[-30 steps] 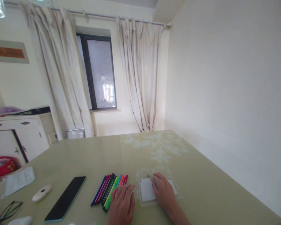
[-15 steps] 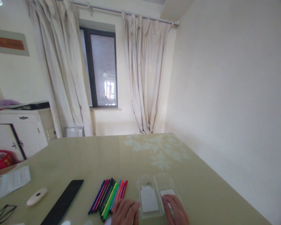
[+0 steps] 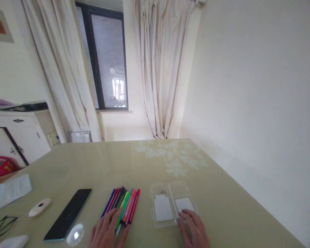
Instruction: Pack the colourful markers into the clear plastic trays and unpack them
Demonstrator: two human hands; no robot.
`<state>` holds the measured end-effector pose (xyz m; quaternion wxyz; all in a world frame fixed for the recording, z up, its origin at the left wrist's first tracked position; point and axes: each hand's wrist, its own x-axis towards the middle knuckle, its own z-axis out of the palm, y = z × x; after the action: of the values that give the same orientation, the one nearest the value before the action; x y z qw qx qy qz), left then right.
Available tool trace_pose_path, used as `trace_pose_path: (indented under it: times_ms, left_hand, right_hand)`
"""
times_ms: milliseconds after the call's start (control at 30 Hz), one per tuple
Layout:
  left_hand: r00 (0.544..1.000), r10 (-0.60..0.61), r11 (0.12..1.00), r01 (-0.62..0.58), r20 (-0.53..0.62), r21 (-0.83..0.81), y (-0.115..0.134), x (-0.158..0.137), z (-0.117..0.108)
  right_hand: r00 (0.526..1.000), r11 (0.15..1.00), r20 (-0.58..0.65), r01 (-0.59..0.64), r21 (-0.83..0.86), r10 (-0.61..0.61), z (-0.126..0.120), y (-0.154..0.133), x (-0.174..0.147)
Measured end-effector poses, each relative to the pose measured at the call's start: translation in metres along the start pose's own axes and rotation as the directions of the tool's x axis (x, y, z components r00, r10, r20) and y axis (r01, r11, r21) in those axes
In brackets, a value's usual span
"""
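Several coloured felt-tip pens (image 3: 131, 206) lie side by side in a row on the table. My left hand (image 3: 107, 229) is over their near ends, thumb and fingers apart, the fingertips on the pens. To the right lies an opened clear plastic case (image 3: 155, 224), its two halves flat, with a white card (image 3: 163, 208) in the left half and another white card (image 3: 184, 204) in the right half. My right hand (image 3: 195, 229) rests at the near edge of the right half, fingers spread, fingertips touching the plastic near the card.
A dark phone (image 3: 68, 215), a pale oval object (image 3: 40, 207), a clear round object (image 3: 74, 235), glasses (image 3: 2, 225) and a face mask (image 3: 14, 191) lie to the left. The glossy table (image 3: 105, 162) reaches toward a curtained window. A wall stands at the right.
My left hand has moved left from beside the plastic case onto the pens. My right hand stays by the case. The view has tilted down slightly.
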<state>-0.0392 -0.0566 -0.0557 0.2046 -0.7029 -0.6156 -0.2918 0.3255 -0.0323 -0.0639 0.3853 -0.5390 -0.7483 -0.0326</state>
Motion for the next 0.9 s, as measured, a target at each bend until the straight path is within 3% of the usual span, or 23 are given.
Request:
trace_pose_path:
  times_ms: [100, 233, 400, 667, 900]
  left_hand:
    - [0.981, 0.19, 0.982, -0.19, 0.028, 0.018, -0.016, 0.013, -0.005]
    - [0.896, 0.433, 0.901, -0.43, 0.097, -0.055, -0.018, 0.035, -0.003]
    - [0.869, 0.472, 0.881, -0.46, 0.15, -0.108, -0.014, 0.058, 0.011]
    - [0.908, 0.419, 0.905, -0.416, 0.008, -0.091, -0.02, 0.047, 0.03]
    - [0.863, 0.493, 0.867, -0.476, 0.114, -0.145, -0.018, 0.056, 0.028]
  right_hand:
    - [0.999, 0.994, 0.04, -0.005, -0.106, 0.009, 0.002, -0.007, 0.002]
    - [0.986, 0.989, 0.164, 0.012, -0.144, 0.012, 0.0, -0.017, 0.004]
    - [0.972, 0.992, 0.227, -0.028, -0.124, 0.056, -0.004, -0.021, 0.007]
    - [0.941, 0.99, 0.317, -0.088, -0.111, 0.119, -0.009, -0.033, 0.01]
    - [0.938, 0.989, 0.319, -0.11, -0.103, 0.137, -0.013, -0.045, 0.013]
